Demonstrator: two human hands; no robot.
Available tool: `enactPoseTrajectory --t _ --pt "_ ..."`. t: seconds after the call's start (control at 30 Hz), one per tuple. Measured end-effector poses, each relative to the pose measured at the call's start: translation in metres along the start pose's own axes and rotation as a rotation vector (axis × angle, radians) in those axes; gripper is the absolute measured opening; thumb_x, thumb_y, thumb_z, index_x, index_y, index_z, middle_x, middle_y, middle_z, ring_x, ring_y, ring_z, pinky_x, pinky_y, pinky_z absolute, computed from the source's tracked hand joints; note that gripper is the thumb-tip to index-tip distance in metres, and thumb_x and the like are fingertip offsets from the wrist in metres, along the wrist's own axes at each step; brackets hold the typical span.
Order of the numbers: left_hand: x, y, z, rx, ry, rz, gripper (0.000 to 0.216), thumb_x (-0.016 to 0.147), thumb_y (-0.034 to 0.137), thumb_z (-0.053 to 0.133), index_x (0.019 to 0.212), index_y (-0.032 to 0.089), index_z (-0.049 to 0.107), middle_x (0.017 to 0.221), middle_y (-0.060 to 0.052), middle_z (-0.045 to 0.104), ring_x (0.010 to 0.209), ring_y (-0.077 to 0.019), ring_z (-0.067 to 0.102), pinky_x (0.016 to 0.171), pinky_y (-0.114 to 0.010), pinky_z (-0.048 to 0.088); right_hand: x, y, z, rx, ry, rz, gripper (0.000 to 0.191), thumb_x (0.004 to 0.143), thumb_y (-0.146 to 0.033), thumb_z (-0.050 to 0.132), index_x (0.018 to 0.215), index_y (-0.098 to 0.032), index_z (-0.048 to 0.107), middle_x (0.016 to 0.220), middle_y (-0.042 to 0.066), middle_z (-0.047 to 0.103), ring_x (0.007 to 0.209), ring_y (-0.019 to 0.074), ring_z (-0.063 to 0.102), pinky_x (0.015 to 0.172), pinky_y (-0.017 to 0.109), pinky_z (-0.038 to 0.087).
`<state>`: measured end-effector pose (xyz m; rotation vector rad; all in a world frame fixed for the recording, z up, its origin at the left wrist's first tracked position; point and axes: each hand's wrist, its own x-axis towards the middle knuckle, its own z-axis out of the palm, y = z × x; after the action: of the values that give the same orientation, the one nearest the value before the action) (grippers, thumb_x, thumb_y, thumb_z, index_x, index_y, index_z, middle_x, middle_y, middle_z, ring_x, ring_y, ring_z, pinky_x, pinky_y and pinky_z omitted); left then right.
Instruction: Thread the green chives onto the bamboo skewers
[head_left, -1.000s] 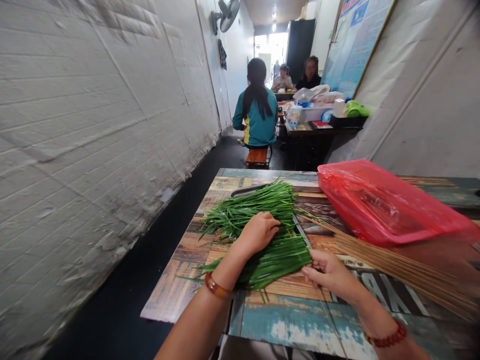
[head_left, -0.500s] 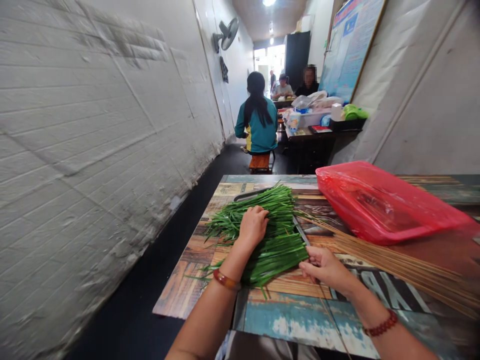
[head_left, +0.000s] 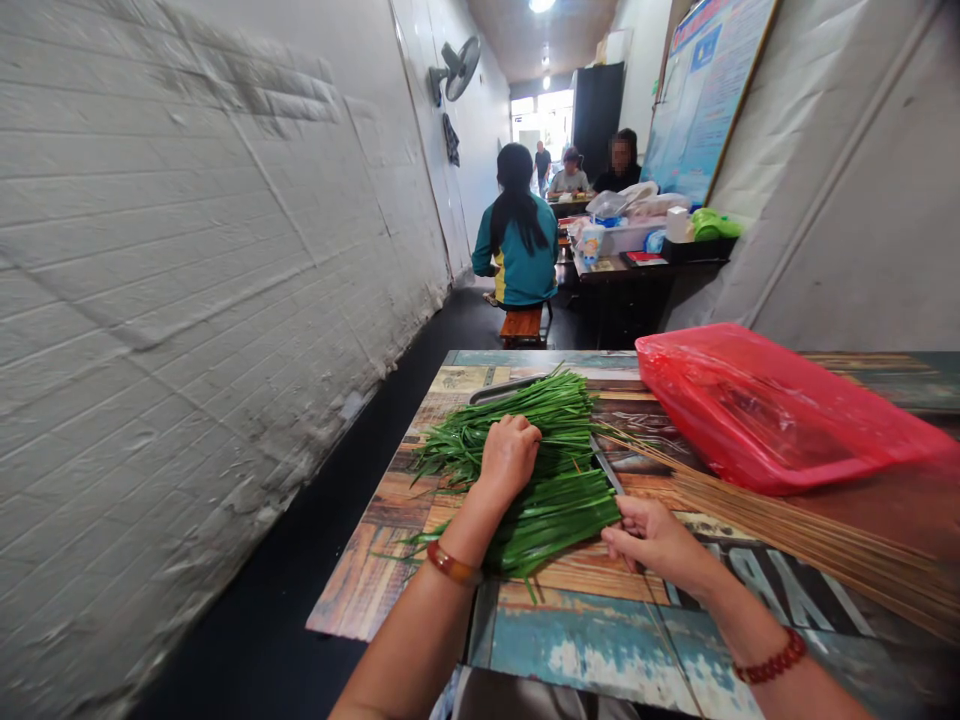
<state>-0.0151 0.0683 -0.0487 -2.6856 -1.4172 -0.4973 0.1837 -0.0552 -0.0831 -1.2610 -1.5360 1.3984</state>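
Long green garlic chives (head_left: 547,520) lie across a shallow metal tray (head_left: 606,466), their leafy tips spreading to the left over the table. My left hand (head_left: 511,452) is closed on the chives near the middle of the pile, its fingertips buried among the leaves. At the even cut ends of the nearer bunch, my right hand (head_left: 646,532) pinches a thin bamboo skewer (head_left: 670,640) that runs back toward my body. The skewer's front end is hidden by the fingers and the chives. A bundle of bamboo skewers (head_left: 795,525) rests to the right of the tray.
A red plastic bag (head_left: 795,405) with something inside lies at the table's (head_left: 555,640) right. Beyond, a person in a teal jacket (head_left: 525,245) sits on a wooden stool (head_left: 523,325). A cluttered table (head_left: 611,268) and more people are farther back. A white wall (head_left: 187,250) runs along the left.
The whole view has shifted slightly. Both hands keep nearly the same places on the chives and the skewer.
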Motion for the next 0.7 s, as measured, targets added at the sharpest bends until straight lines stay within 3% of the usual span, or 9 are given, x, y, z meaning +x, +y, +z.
enactPoseTrajectory --t 0.33,0.5,0.7 --pt "-0.0027 -0.0002 0.0013 -0.096 0.058 -0.006 0.013 0.080 0.012 0.050 0.087 0.020 0.058 0.086 -0.005 0.061 0.085 -0.0206 0.051 0.073 -0.032 0.038 -0.0007 -0.0013 -0.0006 -0.011 -0.003 0.007 0.015 0.078 -0.029 0.058 0.070 -0.018 0.052 0.059 -0.003 0.059 0.043 0.0080 0.052 0.043 0.021 0.040" --pt "-0.0028 -0.0027 0.0047 -0.203 0.076 0.026 0.011 0.084 0.021 0.052 0.087 0.021 0.063 0.084 -0.004 0.060 0.083 -0.0177 0.053 0.073 -0.028 0.040 -0.0004 -0.0003 -0.0004 0.000 -0.009 0.012 0.015 0.078 -0.029 0.057 0.070 -0.017 0.052 0.058 -0.003 0.059 0.043 0.0081 0.052 0.043 0.020 0.040" --pt "-0.0013 -0.0011 0.0031 -0.333 0.072 0.044 0.025 0.088 0.031 0.048 0.080 0.019 0.068 0.077 -0.004 0.060 0.076 -0.0152 0.054 0.071 -0.027 0.040 -0.0004 0.0001 0.0002 0.005 -0.002 0.016 0.017 0.078 -0.031 0.059 0.071 -0.017 0.053 0.058 -0.003 0.060 0.042 0.0085 0.052 0.042 0.021 0.040"
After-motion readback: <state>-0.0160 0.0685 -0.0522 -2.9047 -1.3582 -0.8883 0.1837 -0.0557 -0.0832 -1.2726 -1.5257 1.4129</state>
